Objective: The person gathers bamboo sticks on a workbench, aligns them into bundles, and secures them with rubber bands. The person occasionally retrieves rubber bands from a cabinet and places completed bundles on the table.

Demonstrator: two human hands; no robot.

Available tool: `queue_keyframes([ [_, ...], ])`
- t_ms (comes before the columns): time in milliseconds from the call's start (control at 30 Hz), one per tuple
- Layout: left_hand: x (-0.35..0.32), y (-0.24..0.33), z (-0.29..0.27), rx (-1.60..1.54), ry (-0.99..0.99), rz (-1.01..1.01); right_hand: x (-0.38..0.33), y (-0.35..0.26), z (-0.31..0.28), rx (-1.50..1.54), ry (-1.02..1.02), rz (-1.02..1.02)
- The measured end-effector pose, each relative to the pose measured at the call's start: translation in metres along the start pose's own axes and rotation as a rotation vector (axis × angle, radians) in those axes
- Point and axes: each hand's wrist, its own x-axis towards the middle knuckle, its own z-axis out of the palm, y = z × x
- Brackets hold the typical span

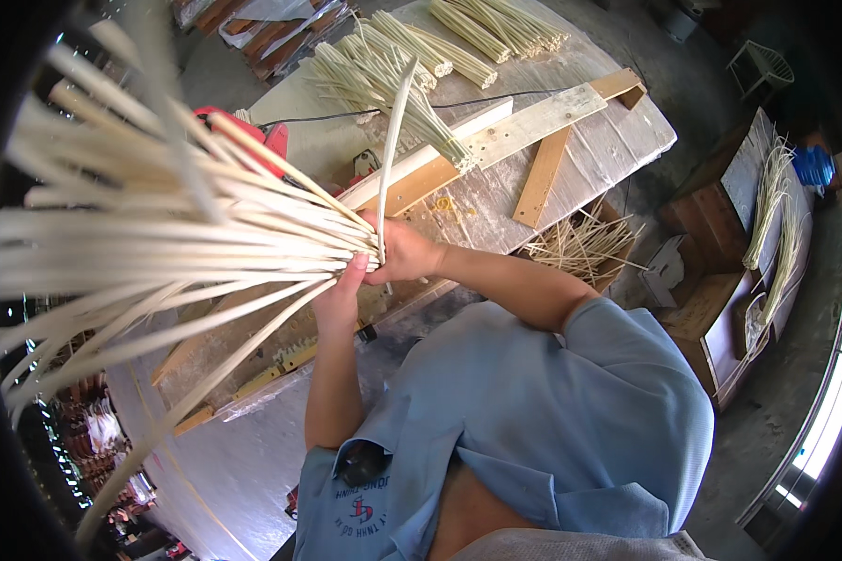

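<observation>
A thick bundle of pale rattan canes [253,238] fans out to the left, its far ends blurred. My left hand [337,297] is closed round the gathered end from below, thumb pressed against the canes. On the other side of that end, my right hand [404,251] grips it too, its fingers partly hidden behind the canes. One flatter pale strip [396,131] stands up from the grip, apart from the others. Below, a long cane bends away towards the lower left.
Behind my hands is a worktable [617,136] with a wooden plank frame [543,122], tied cane bundles [421,56] and a red tool [273,140]. A box of short cane pieces [585,245] stands beside it. More canes [769,201] lie on a cabinet at right, near a blue container [812,165].
</observation>
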Motion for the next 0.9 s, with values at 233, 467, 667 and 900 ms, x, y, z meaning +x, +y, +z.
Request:
queue_keyframes([
  [233, 0.003, -0.003, -0.003, 0.114, -0.106, -0.025, 0.012, -0.013, -0.030, -0.168, -0.265, 0.066],
  [467, 0.012, -0.024, -0.013, 0.035, -0.175, -0.012, 0.020, -0.010, -0.014, -0.735, -0.364, 0.436],
  [667, 0.023, -0.019, 0.010, 0.125, -0.149, 0.034, 0.017, 0.002, -0.009, -0.648, -0.224, 0.502],
  [900, 0.017, -0.033, 0.000, 0.033, 0.006, -0.051, 0.000, -0.012, -0.010, -0.213, -0.073, 0.261],
])
